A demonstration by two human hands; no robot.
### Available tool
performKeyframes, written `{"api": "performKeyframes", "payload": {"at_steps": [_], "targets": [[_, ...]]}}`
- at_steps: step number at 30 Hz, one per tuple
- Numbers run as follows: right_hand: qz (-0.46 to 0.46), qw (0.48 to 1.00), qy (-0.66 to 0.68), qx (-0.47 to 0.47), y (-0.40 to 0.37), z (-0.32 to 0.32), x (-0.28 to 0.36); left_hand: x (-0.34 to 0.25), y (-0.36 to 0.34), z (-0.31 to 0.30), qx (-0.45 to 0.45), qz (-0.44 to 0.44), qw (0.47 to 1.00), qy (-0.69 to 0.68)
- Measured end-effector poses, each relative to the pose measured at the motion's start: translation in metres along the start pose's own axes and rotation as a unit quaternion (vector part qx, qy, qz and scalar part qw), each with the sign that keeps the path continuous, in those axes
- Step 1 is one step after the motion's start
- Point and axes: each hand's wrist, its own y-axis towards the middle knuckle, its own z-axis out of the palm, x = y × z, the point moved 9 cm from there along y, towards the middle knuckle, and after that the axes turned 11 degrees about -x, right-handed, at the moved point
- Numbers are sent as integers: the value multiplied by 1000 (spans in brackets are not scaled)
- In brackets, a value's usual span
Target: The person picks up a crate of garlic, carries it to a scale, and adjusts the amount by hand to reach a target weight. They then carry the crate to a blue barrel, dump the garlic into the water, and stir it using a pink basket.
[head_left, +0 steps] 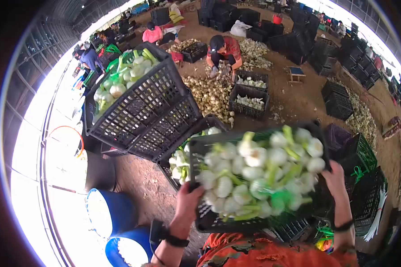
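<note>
A black plastic crate (pixel 263 226) full of white bulbs (pixel 254 173) with short green stems is held in front of my body, slightly tilted. My left hand (pixel 189 202) grips its left end, and my right hand (pixel 335 178) grips its right end. Something bright green and blurred (pixel 278 200) lies among the bulbs near the front. Just beyond the left end, another crate of bulbs (pixel 180 162) shows partly. A stacked crate (pixel 142 102) with more green-stemmed bulbs stands higher up to the left.
Blue barrels (pixel 127 207) stand at the lower left. Ahead, a person in a red top (pixel 231 49) crouches by a bulb pile (pixel 209 93) and two small crates (pixel 249 101). Dark crates (pixel 363 153) stand at the right. Other people sit farther back.
</note>
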Motion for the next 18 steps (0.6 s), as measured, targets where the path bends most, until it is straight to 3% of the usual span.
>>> {"api": "performKeyframes", "payload": {"at_steps": [2,3,4,5,6,7,9,14,16,18], "targets": [[-55,996,-51,37,43,63,22,-29,1,-47,-79,49,995,-37],[-92,993,-31,63,60,88,63,-36,4,-71,-116,77,989,-46],[-33,993,-26,110,78,125,72,-41,11,-95,-148,97,984,-33],[-105,990,-5,97,99,168,78,-45,18,-115,-180,115,977,-22],[-77,984,-10,161,109,193,113,-48,22,-125,-185,110,975,-48],[-119,983,32,138,126,231,121,-51,25,-133,-190,104,974,-72],[-116,977,28,177,146,286,149,-46,45,-152,-199,108,965,-136],[-147,972,12,184,151,382,170,10,111,-190,-253,73,956,-134],[-217,959,-35,176,151,413,169,10,115,-191,-267,72,953,-124],[-176,966,21,185,145,395,171,10,105,-188,-261,66,956,-118]]}}
